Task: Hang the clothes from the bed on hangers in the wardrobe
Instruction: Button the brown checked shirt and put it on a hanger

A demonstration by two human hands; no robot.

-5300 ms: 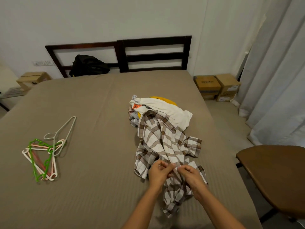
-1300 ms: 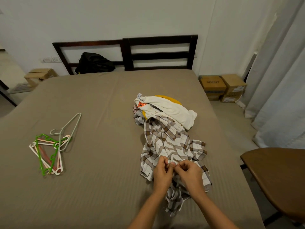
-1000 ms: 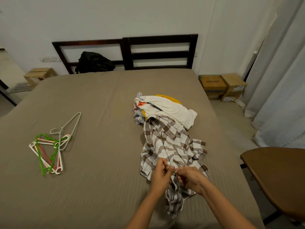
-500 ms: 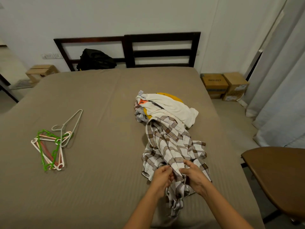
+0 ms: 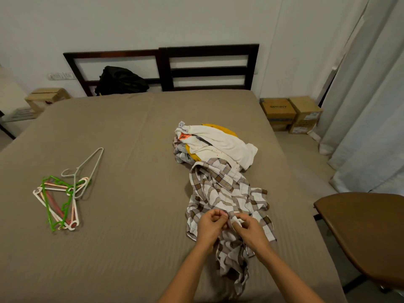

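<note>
Head view, A: near edge of the bed (image 5: 131, 248). What do the hands have?
B: Left hand (image 5: 211, 228) and right hand (image 5: 249, 231), fingers curled, each pinching a fold of the plaid shirt (image 5: 220, 193). Hands side by side, nearly touching. Shirt crumpled, right of the bed's centre, one end trailing toward the person.
A: Beyond it?
B: White garment (image 5: 220, 145) lies over a yellow garment (image 5: 220, 128), and the pile touches the shirt's far end. Hangers (image 5: 59, 200) lie heaped well to the left: green, pink, white. Brown chair (image 5: 367, 232) stands off the right edge.
A: Far end?
B: Black bag (image 5: 120, 80) against the dark headboard (image 5: 209, 68). Cardboard boxes (image 5: 290, 114) on the floor at right, beside the curtain (image 5: 371, 106).
</note>
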